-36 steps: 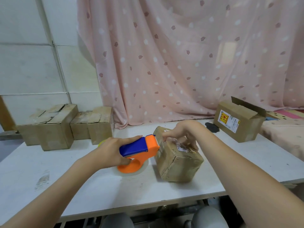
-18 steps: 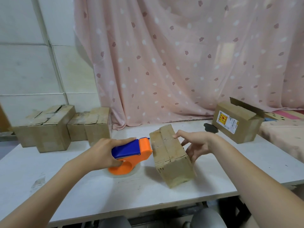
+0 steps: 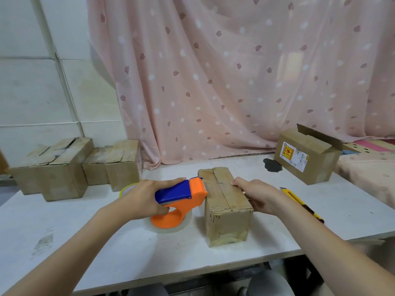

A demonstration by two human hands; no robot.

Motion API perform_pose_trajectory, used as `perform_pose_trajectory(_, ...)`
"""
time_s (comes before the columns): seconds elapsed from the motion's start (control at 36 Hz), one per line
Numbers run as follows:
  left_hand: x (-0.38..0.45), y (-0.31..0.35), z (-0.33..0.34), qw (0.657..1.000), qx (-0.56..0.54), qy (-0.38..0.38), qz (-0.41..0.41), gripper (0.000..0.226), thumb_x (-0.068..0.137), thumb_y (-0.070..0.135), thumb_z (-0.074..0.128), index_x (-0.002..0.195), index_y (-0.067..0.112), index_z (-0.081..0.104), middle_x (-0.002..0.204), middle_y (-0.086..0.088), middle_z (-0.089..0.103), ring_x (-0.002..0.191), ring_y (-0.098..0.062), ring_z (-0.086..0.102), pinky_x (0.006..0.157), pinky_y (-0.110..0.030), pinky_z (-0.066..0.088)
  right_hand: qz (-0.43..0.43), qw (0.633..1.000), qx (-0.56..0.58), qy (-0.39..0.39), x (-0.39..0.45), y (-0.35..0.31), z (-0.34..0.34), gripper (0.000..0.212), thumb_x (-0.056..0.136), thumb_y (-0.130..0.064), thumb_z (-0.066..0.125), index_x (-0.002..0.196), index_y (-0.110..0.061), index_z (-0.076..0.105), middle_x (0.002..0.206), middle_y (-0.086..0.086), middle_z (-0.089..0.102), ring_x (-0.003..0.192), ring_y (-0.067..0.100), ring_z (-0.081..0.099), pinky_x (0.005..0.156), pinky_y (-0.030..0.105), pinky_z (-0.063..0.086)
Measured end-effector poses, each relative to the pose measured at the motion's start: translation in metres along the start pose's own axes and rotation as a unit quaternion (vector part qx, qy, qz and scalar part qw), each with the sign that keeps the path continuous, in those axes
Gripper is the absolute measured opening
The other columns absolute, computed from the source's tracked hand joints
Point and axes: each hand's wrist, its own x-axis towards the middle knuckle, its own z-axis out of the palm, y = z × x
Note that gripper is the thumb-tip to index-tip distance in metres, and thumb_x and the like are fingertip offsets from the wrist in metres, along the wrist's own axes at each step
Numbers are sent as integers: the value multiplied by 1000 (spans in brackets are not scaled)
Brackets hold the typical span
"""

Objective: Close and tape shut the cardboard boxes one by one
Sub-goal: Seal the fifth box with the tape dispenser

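A small closed cardboard box (image 3: 224, 201) lies on the white table (image 3: 85, 242), its flap seam facing up and running away from me. My left hand (image 3: 145, 197) grips an orange and blue tape dispenser (image 3: 181, 199) with a clear tape roll; its front end touches the box's left top edge. My right hand (image 3: 258, 195) holds the box's right side, thumb on the top face and fingers curled down the side.
Two closed boxes (image 3: 53, 167) (image 3: 119, 163) stand at the back left. A box with a raised flap and yellow label (image 3: 307, 154) stands at the back right. A yellow utility knife (image 3: 299, 201) lies right of my right wrist. A pink curtain (image 3: 235, 71) hangs behind.
My right hand has turned the box so its seam faces up and shifted to grip the right side. The dispenser has moved against the box's left top edge.
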Motion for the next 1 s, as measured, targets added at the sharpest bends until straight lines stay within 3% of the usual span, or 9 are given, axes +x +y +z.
perform_pose_trajectory(0.06, 2, 1, 2, 1000, -4, 4, 0, 86, 73, 34, 69, 130, 80, 24, 81, 13, 64, 71, -10, 56, 55, -14, 40, -106, 981, -137, 84, -9, -4, 8, 23, 91, -35, 59, 98, -15, 67, 85, 9, 61, 82, 30, 57, 74, 34, 41)
perform_pose_trajectory(0.11, 4, 2, 3, 1000, -2, 4, -1, 85, 73, 33, 69, 131, 78, 25, 80, 12, 63, 72, -11, 56, 56, -14, 40, -223, 917, -296, 148, -24, -13, 18, 33, 97, -31, 52, 125, -17, 63, 109, 7, 67, 105, 30, 60, 85, 34, 43)
perform_pose_trajectory(0.19, 5, 4, 2, 1000, 0, 2, -6, 85, 74, 33, 69, 133, 76, 26, 82, 10, 64, 73, -13, 56, 57, -14, 40, -306, 861, -396, 89, -34, -16, 31, 29, 102, -36, 41, 110, -17, 61, 93, 6, 67, 87, 26, 59, 76, 32, 45)
perform_pose_trajectory(0.28, 5, 6, 1, 1000, -2, -3, -10, 84, 75, 32, 71, 135, 73, 28, 80, 11, 63, 72, -13, 55, 57, -15, 40, -281, 832, -476, 47, -33, -6, 40, 33, 103, -49, 34, 97, -20, 49, 103, -2, 56, 117, 26, 52, 90, 34, 44)
perform_pose_trajectory(0.33, 6, 7, 1, 1000, -2, -3, -14, 85, 75, 31, 71, 135, 72, 29, 79, 12, 62, 71, -12, 55, 57, -15, 39, -275, 823, -494, 47, -33, -1, 43, 46, 103, -51, 30, 125, -16, 52, 139, 4, 51, 143, 27, 34, 112, 40, 37)
perform_pose_trajectory(0.39, 6, 9, 1, 1000, 2, -3, -15, 84, 75, 31, 71, 137, 70, 29, 81, 12, 62, 71, -11, 55, 57, -15, 39, -274, 814, -509, 49, -36, 0, 44, 54, 106, -42, 26, 150, -11, 37, 162, 7, 29, 152, 23, 16, 122, 36, 18)
perform_pose_trajectory(0.47, 9, 14, 2, 1000, 2, -4, -18, 84, 76, 31, 71, 139, 67, 29, 84, 13, 63, 71, -10, 54, 57, -14, 38, -282, 805, -520, 54, -37, 0, 47, 53, 107, -30, 23, 154, -8, 30, 165, 9, 21, 153, 20, 15, 124, 29, 4)
perform_pose_trajectory(0.67, 13, 16, 6, 1000, -2, 2, -19, 84, 76, 32, 72, 141, 65, 30, 78, 15, 59, 68, -9, 53, 57, -14, 37, -291, 815, -498, 57, -30, -1, 37, 52, 106, -30, 27, 154, -12, 33, 165, 4, 22, 153, 17, 16, 123, 30, 12)
perform_pose_trajectory(1.0, 14, 17, 3, 1000, -8, -8, -13, 84, 78, 33, 74, 144, 62, 30, 80, 19, 58, 68, -9, 53, 56, -14, 37, -283, 812, -504, 78, -34, 3, 41, 52, 107, -28, 23, 158, -17, 24, 166, -1, 21, 153, 13, 12, 120, 23, 10)
